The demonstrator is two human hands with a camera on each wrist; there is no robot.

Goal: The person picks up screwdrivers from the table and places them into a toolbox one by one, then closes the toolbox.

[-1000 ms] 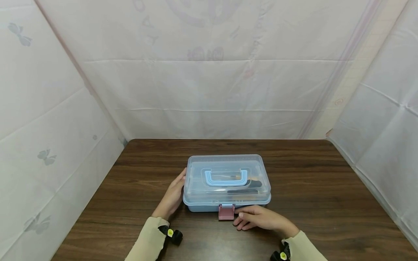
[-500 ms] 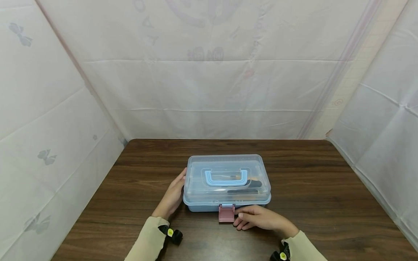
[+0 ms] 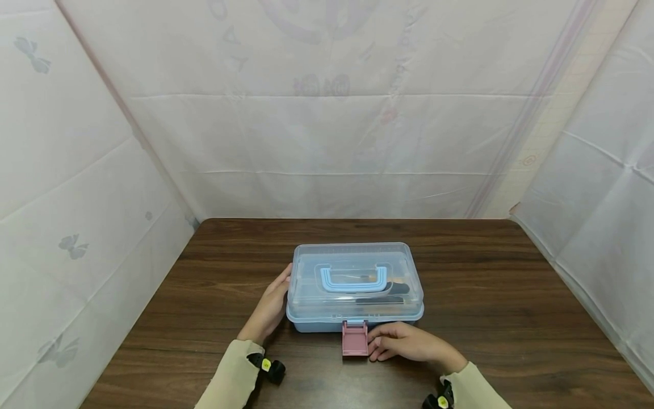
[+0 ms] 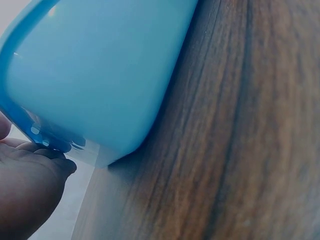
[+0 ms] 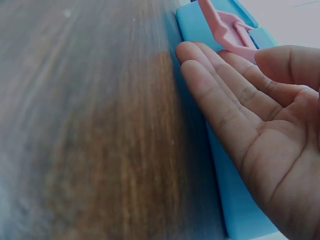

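A blue plastic storage box (image 3: 327,328) with a translucent lid (image 3: 337,255) and a light-blue handle (image 3: 353,288) stands on the table. Its pink latch (image 3: 355,341) is flipped up and sticks outward from the front. My left hand (image 3: 268,311) rests against the box's left side with fingers extended; in the left wrist view its fingers touch the box near the far corner. At the front, my right hand (image 3: 409,342) lies just right of the latch. In the right wrist view its fingers are nearly straight, close beside the pink latch (image 5: 232,30). Whether they touch it is unclear.
Dark slender items (image 3: 395,288) show blurrily through the lid. The box sits mid-table on a dark wood-grain tabletop (image 3: 485,284). White sheeting (image 3: 327,136) hangs behind the table and along both sides.
The pink latch has swung further outward from the box front, toward me. My right fingers have shifted very slightly; the left hand and the box stay in place.
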